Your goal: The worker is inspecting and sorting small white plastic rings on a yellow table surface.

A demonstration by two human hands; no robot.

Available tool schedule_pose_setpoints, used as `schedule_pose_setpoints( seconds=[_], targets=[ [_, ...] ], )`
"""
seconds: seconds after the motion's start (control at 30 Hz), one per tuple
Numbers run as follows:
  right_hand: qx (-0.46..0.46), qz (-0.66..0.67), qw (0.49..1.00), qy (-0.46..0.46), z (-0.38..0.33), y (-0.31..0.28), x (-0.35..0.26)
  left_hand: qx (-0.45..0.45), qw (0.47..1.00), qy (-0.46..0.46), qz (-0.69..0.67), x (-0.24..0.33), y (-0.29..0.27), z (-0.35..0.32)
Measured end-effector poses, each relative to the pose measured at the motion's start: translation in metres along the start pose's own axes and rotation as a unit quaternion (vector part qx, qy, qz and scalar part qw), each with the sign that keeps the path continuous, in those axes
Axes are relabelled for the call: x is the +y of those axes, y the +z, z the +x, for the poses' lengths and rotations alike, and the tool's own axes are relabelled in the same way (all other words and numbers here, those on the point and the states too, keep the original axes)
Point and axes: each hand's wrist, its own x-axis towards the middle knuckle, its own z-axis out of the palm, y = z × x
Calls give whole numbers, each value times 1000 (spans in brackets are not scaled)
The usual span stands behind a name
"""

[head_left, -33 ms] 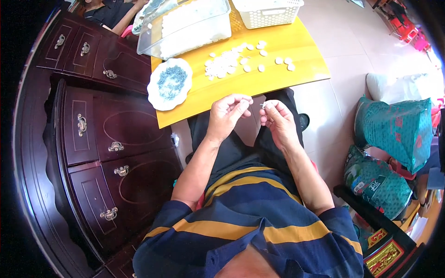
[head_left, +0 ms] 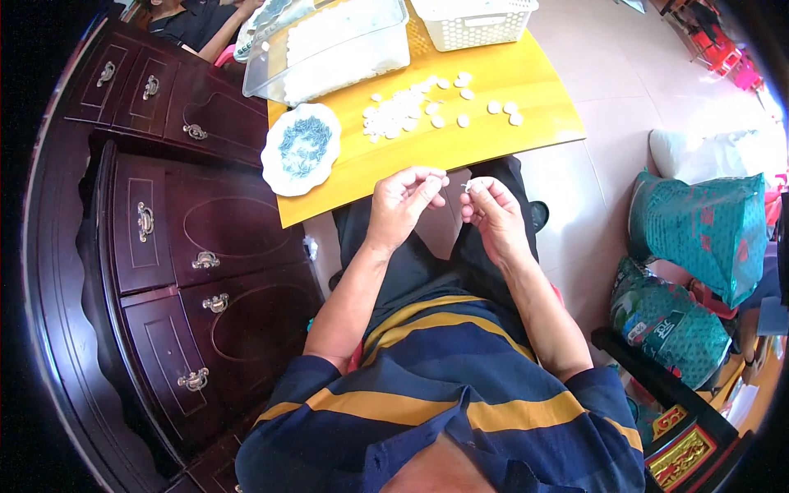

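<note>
White and tiny, small piece (head_left: 467, 187) pinched at fingertips of right hand (head_left: 491, 209), over the lap. Left hand (head_left: 403, 197) close beside it, fingertips pressed together in a pinch; on what, cannot tell. Same pose as in the earlier view, so probably mid-work on this one piece. Just beyond the knuckles, smooth yellow table (head_left: 493, 140). Ahead of the fingertips, scattered flat round white pieces (head_left: 399, 113). Left of the left hand, glossy blue-patterned plate (head_left: 301, 149). Farther off, clear plastic tub (head_left: 329, 45) and white lattice basket (head_left: 477, 20).

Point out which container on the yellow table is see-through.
The clear plastic tub at the table's far left, filled with white pieces. The white basket beside it has opaque, perforated walls, and the blue-patterned plate is a flat dish.
</note>
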Motion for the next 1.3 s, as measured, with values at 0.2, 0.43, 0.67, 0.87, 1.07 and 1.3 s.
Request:
schedule_pose_setpoints(
  seconds=[0.2, 0.43, 0.67, 0.87, 1.07, 1.3],
  targets=[
    [5, -2, 1000, 1, -1, 1, 1, 21, 999, 22, 22, -2, 3, 1],
    [6, 0, 1000, 0, 1, -1, 1, 32, 986, 135, 91, -13, 4, 2],
    [6, 2, 1000, 5, 1, 0, 1, 28, 985, 123, 115, -11, 7, -1],
    [11, 2, 1000, 2, 1, -2, 4, 12, 988, 118, 102, -14, 7, -2],
    [24, 7, 1000, -5, 0, -4, 2, -14, 1000, -2, -5, -17, 3, -7],
    [40, 19, 999, -1, 1, -6, -2, 0, 999, 30, 22, -26, 4, -11]
  ],
)
